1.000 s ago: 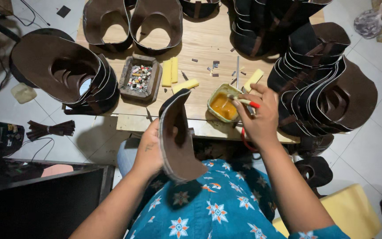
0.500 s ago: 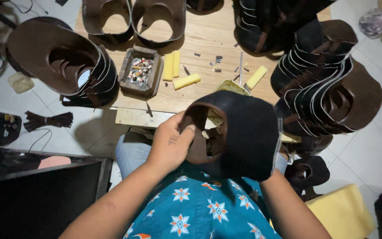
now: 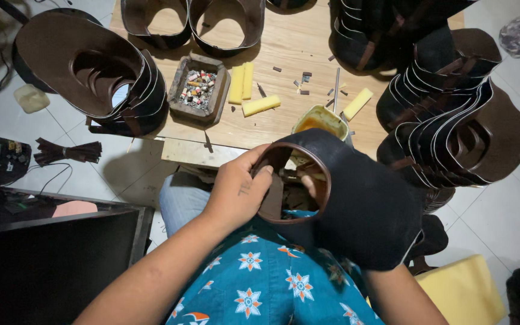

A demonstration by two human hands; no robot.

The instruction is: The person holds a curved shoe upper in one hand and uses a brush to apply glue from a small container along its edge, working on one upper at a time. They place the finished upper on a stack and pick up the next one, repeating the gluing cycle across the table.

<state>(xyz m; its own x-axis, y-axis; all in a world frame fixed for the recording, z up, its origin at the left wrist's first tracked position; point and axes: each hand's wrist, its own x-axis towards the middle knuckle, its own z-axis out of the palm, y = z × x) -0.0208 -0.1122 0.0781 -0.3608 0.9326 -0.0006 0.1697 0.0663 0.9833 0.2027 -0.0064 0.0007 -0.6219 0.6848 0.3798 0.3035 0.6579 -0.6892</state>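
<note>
I hold a black leather hat-shaped piece (image 3: pixel 362 204) with a round opening over my lap, its dark side up. My left hand (image 3: pixel 236 189) grips the left rim of the opening, fingers curled over the edge onto a brown strap (image 3: pixel 274 195) inside. My right hand (image 3: pixel 306 180) is under the piece; only fingertips show through the hole, and its forearm comes up from the lower right. A small tin of yellow glue (image 3: pixel 320 120) stands on the wooden table (image 3: pixel 296 54) just beyond the piece.
Stacks of brown and black hat pieces stand at the left (image 3: pixel 85 66) and the right (image 3: pixel 452 120). A small tray of bits (image 3: pixel 198 90) and yellow foam blocks (image 3: pixel 261 106) lie on the table. A strap bundle (image 3: pixel 67 151) lies on the floor.
My right hand left the glue tin and went under the piece. The piece was turned from on edge to flat, opening upward, and both hands now work at its rim.
</note>
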